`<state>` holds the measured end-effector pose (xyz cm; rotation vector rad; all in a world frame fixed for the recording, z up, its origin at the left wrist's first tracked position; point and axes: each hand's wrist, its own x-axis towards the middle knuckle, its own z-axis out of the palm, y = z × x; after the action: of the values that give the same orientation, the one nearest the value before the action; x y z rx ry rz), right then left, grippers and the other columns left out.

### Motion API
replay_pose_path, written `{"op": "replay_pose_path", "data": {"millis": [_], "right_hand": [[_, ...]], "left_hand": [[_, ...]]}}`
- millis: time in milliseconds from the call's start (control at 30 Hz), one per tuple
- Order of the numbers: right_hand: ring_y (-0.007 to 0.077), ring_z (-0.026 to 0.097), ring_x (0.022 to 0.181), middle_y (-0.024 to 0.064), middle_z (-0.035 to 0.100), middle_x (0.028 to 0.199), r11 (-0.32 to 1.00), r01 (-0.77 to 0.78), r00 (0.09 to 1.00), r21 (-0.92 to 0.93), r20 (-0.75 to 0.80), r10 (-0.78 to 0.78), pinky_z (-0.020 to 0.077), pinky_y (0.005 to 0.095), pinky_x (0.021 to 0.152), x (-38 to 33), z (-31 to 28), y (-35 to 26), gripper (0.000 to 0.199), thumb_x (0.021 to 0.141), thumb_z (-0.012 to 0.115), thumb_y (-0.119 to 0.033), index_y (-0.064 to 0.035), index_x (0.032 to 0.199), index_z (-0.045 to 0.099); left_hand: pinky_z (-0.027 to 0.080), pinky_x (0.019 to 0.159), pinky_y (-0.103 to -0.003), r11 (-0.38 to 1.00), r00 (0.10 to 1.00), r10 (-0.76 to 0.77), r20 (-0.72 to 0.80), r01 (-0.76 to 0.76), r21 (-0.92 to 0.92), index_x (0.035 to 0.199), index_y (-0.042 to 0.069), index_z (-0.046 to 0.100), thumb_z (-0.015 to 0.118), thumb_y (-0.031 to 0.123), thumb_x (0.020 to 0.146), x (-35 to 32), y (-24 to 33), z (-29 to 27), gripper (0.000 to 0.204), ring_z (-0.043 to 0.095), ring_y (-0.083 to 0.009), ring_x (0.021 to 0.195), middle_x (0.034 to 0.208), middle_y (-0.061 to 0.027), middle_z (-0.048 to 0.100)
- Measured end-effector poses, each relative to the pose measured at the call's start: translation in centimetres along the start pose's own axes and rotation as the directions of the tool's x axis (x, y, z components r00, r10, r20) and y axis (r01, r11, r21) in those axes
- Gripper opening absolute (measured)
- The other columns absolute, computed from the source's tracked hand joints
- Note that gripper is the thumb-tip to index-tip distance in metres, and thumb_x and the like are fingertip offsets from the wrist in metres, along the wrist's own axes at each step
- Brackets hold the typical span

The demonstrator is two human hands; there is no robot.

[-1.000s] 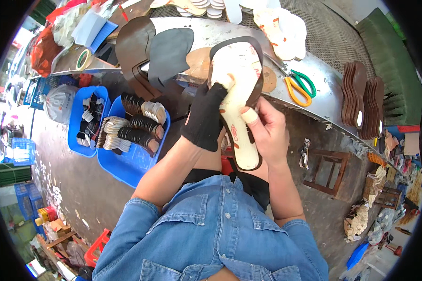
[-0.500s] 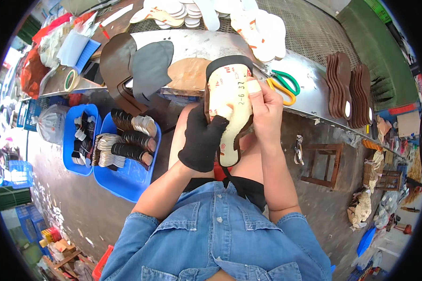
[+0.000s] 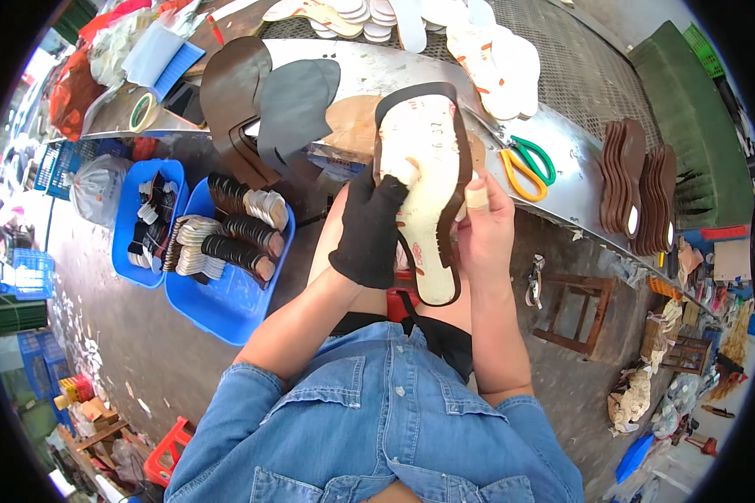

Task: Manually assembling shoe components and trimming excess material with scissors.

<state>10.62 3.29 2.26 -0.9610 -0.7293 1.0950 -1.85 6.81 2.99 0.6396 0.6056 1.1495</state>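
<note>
A shoe insole is held upright above my lap, its cream underside with red marks facing me. Dark brown edging runs round its rim and stands out along the right side. My left hand, in a black glove with the thumb tip bare, is closed on its left edge. That thumb presses on the cream face; the other fingers are hidden behind. My right hand, bare with tape round the thumb, is closed at the right edging, its fingertips partly hidden. Scissors with green and yellow handles lie on the metal-topped bench right of the insole.
Dark leather pieces overhang the bench's front edge. White soles lie at the back, and brown sole stacks stand at the right. Blue bins with strap-like parts sit at the left. A wooden stool stands at the right.
My right thumb has moved off the cream face to the right edge. The insole has turned slightly, showing more of its brown right edging. The view has shifted a little.
</note>
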Motion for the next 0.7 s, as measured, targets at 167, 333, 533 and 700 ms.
{"op": "replay_pose_path", "data": {"millis": [167, 333, 533, 700], "right_hand": [[0.0026, 0.051, 0.07, 0.0001, 0.06, 0.085, 0.953, 0.118, 0.989, -0.279, 0.123, -0.086, 0.0432, 0.0187, 0.063, -0.4, 0.9, 0.0, 0.016, 0.085, 0.067, -0.006, 0.0005, 0.096, 0.058], [0.002, 0.048, 0.061, -0.0028, 0.057, 0.075, 0.969, -0.019, 0.988, -0.246, 0.142, 0.055, 0.0398, 0.0187, 0.053, -1.0, -2.0, -0.1, 0.011, 0.087, 0.065, -0.01, -0.0014, 0.093, 0.061], [0.0039, 0.051, 0.061, 0.0, 0.059, 0.068, 0.802, 0.106, 0.964, -0.587, 0.258, 0.062, 0.0436, 0.0226, 0.056, -1.7, -1.2, -0.4, 0.014, 0.087, 0.064, -0.011, 0.0031, 0.087, 0.062], [0.0064, 0.056, 0.07, 0.001, 0.06, 0.077, 0.682, 0.068, 0.943, -0.729, 0.269, 0.194, 0.0463, 0.0228, 0.061, -2.6, -0.9, -0.1, 0.023, 0.081, 0.07, -0.011, 0.0004, 0.096, 0.057]], "left_hand": [[0.052, 0.076, -0.029, 0.999, 0.995, 0.046, 0.09, -0.047, 0.003, 0.12, -0.001, 0.054, 0.057, 0.025, 0.09, 1.0, -0.6, -1.5, 0.04, 0.064, -0.0182, 0.089, 0.105, -0.0107, 0.064], [0.049, 0.085, -0.031, 0.952, 0.991, -0.118, 0.063, 0.131, -0.277, 0.125, 0.003, 0.051, 0.058, 0.03, 0.09, 2.2, 0.0, -1.7, 0.045, 0.06, -0.0187, 0.1, 0.113, -0.0086, 0.062], [0.048, 0.087, -0.031, 0.975, 0.995, -0.095, -0.025, 0.088, -0.203, 0.125, 0.003, 0.052, 0.059, 0.029, 0.089, 3.0, -0.4, -2.5, 0.045, 0.06, -0.0195, 0.102, 0.114, -0.0086, 0.061], [0.047, 0.089, -0.032, 0.96, 0.999, -0.047, -0.013, 0.042, -0.277, 0.125, 0.003, 0.051, 0.058, 0.03, 0.089, 3.6, -0.8, -3.1, 0.046, 0.058, -0.0197, 0.104, 0.117, -0.0089, 0.06]]}}
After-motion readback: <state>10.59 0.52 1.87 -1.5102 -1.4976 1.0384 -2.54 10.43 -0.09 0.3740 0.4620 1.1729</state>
